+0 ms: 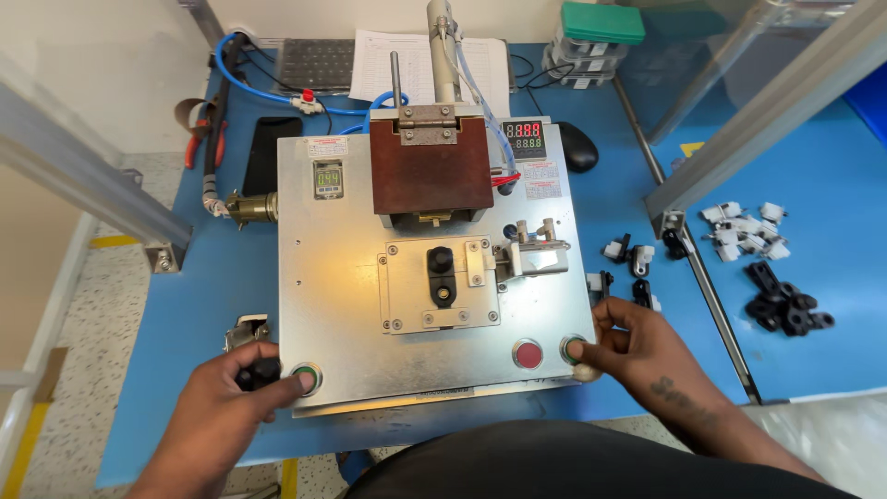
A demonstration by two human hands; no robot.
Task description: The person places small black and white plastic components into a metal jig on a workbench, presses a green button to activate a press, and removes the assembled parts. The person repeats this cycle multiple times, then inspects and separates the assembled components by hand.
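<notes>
Left hand curls around a small black part, thumb on the seven-o'clock green button; right hand, loosely curled with its palm contents hidden, fingers the five-o'clock green button.

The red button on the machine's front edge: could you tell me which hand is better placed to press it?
Probably the right hand: its thumb rests on the right green button, right beside the red button. The left hand sits at the left green button, across the plate.
</notes>
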